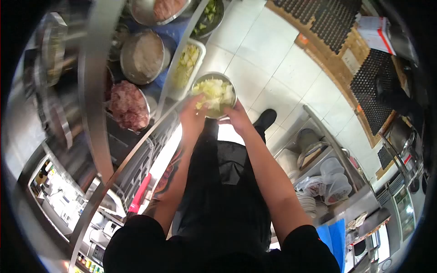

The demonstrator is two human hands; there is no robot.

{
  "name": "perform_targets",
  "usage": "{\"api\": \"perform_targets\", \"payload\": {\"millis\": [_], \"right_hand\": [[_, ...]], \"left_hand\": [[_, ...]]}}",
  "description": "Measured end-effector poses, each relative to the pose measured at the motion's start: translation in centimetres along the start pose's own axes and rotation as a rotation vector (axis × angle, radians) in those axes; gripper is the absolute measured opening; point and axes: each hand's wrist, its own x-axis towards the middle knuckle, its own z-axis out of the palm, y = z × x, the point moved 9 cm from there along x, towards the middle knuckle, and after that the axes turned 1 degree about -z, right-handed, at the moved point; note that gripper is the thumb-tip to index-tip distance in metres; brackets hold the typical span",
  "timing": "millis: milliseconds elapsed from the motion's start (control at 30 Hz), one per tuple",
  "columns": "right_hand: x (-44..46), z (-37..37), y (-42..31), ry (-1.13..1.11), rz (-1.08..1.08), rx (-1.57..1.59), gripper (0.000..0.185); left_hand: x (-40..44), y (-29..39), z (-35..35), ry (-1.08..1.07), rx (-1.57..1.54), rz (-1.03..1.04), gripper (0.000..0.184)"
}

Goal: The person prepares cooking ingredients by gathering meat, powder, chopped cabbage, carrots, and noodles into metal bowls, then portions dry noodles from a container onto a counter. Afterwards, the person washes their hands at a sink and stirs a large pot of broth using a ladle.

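A round metal bowl (205, 76) of chopped pale green cabbage or lettuce (217, 91) is held out in front of me, above the tiled floor. My right hand (237, 117) grips its near right rim, thumb on the edge and fingers going underneath. On the near left side is my left hand (194, 113), its fingers bent over the rim beside the leaves; blur hides the fingertips. Just left of the bowl stands a white rectangular tub (200, 58) with similar chopped leaves.
On the left counter are raw minced meat (129, 107), a metal bowl of pale food (143, 54) and another bowl of chopped greens (220, 20). A metal shelf edge (93, 91) crosses there. At right, a cart holds clear plastic containers (334, 177) and stacked plates (306, 203). Black mats (373, 86) lie beyond.
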Motion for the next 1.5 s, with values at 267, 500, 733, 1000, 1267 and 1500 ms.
{"api": "perform_targets", "payload": {"millis": [267,500,733,1000,1267,1500], "right_hand": [[-10.0,-0.3,-7.4,0.043,-0.063,-0.078,0.069],[-12.5,-3.2,-9.0,0.026,-0.035,-0.018,0.069],[-14.4,-5.4,-10.1,0.041,-0.001,0.074,0.065],[-15.8,-5.9,-11.2,-0.016,0.018,0.091,0.065],[-17.5,-10.4,-12.5,0.036,-0.029,0.087,0.063],[-21.7,-14.0,-15.0,0.095,-0.035,0.071,0.06]], "left_hand": [[-3.8,7.1,-4.5,-0.1,-0.465,-0.213,0.015],[-6.1,10.4,-1.8,-0.143,-0.863,-0.435,0.016],[-8.6,14.1,1.1,-0.269,-1.019,-0.544,0.014],[-9.4,16.8,0.8,-0.159,-1.313,-0.627,0.011],[-5.0,8.2,1.3,0.096,-1.417,-0.685,0.015],[2.1,-15.1,2.2,0.392,-1.21,-0.508,0.018]]}}
